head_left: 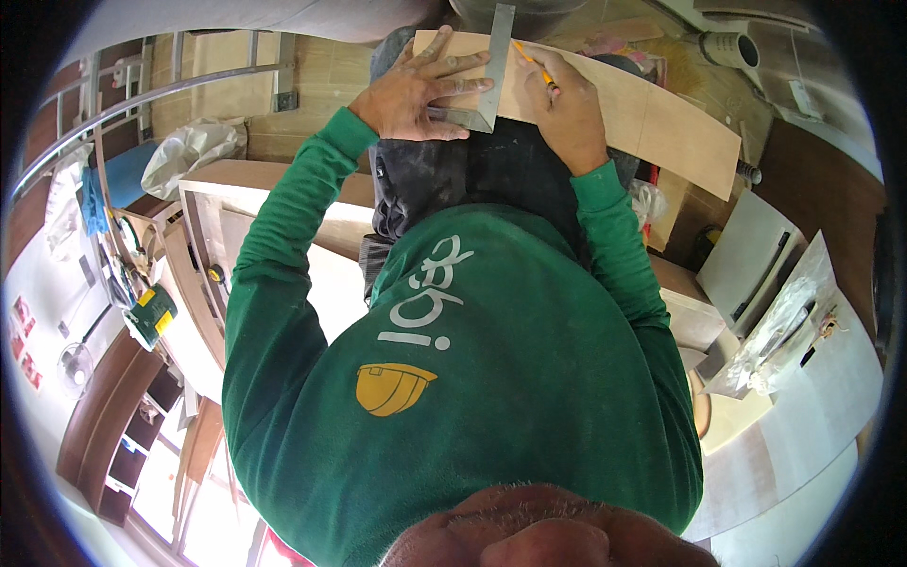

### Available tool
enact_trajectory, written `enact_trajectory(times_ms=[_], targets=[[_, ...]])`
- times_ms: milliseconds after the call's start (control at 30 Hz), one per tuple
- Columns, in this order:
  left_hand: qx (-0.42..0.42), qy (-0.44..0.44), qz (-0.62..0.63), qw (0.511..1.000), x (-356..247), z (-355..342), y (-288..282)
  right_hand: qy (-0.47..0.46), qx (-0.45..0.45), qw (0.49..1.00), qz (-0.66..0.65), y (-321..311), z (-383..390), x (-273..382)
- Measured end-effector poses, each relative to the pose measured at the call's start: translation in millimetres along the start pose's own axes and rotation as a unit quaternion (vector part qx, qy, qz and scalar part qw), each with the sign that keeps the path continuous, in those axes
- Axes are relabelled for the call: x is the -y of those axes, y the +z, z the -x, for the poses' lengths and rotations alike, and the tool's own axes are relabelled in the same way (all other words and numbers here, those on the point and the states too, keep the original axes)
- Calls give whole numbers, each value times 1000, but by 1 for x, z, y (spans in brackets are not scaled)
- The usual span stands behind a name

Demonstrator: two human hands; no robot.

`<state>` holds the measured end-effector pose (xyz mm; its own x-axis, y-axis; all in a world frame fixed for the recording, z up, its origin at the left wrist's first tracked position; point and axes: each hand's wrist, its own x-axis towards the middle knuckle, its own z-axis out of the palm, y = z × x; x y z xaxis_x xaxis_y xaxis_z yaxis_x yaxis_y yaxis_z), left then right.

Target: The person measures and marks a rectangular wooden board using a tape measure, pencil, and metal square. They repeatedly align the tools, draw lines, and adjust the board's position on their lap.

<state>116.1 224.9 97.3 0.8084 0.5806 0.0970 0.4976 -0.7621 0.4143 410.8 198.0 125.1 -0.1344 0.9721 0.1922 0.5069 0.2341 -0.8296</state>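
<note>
A long light wooden board (661, 132) lies across my lap at the top of the head view. My left hand (416, 94) rests on its left end with fingers spread, pressing over a metal try square (499, 38); the square's long blade runs across the board and its shorter part lies under my fingers. My right hand (565, 113), just right of the blade, is closed on an orange pencil (529, 59), its point beside the blade's right edge near the board's far edge.
An aluminium ladder (151, 85) and crumpled pale sacking (189, 156) are at left, above a wooden cabinet piece (217, 175). A green-and-yellow item (149, 317) lies lower left. A grey pipe (726, 49), a pale panel (742, 255) and a plastic bag (775, 331) are at right.
</note>
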Motion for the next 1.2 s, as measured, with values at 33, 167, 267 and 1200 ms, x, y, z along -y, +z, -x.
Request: enact_trajectory(times_ms=[33,167,267,1200], targets=[[0,-1,1,1000,0,0,0,-10,-2,1000,7,1,0,-1],[2,-1,5,1000,-1,-2,-1,-23,18,999,28,-2,-3,0],[11,-1,5,1000,-1,-3,-3,-14,36,998,46,-4,-5,4],[46,-40,87,994,22,-14,-18,-49,1,978,202,-73,-40,-26]])
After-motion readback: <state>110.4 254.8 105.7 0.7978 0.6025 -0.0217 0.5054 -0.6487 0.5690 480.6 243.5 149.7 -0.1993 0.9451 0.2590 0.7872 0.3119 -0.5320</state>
